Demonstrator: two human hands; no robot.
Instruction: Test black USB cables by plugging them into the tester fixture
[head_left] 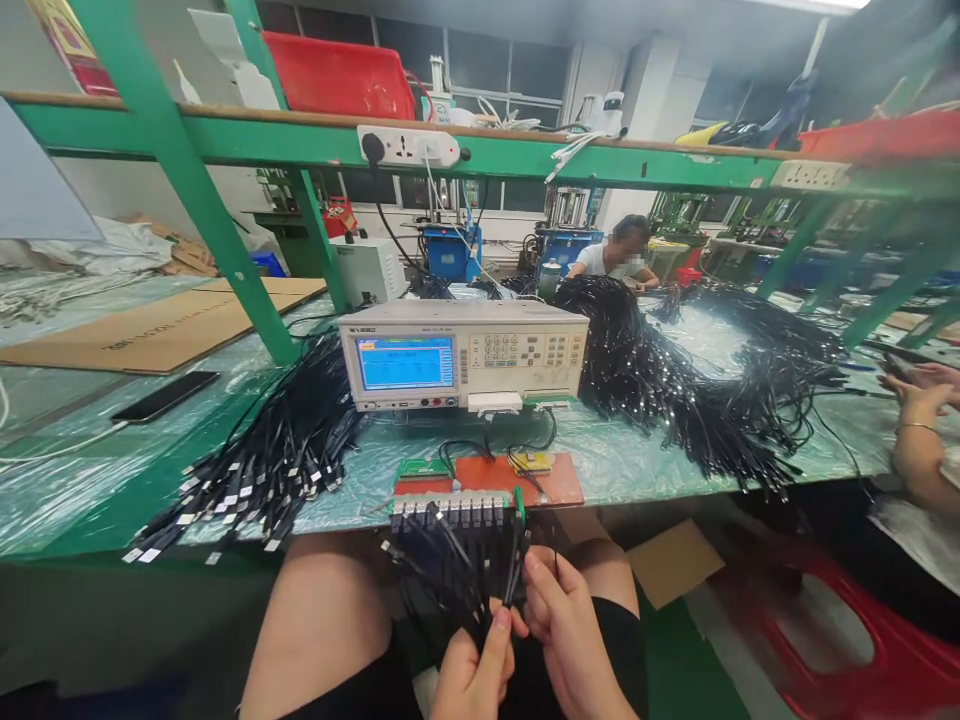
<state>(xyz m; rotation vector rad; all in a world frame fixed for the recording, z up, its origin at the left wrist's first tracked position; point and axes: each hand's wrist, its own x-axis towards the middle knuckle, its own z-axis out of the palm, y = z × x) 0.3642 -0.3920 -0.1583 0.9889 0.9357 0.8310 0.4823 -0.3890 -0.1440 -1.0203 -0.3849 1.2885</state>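
Note:
Black cables (450, 565) fan out in a bundle over my lap, below the front edge of the table. My left hand (476, 665) is closed around the lower part of this bundle. Close beside it, my right hand (559, 610) pinches black cable at the right side of the bunch. Just above both hands, a row of black connector sockets (450, 512) runs along the table edge, mounted on a reddish board (559, 480). Some cable ends reach up to these sockets; whether they are plugged in I cannot tell.
A tester with a blue screen (465, 350) stands behind the board. Black cable piles lie left (292, 430) and right (675, 390). A phone (165, 397) and cardboard (150, 325) are at left. One person (611, 255) sits opposite; another person's hands (922, 390) show at right.

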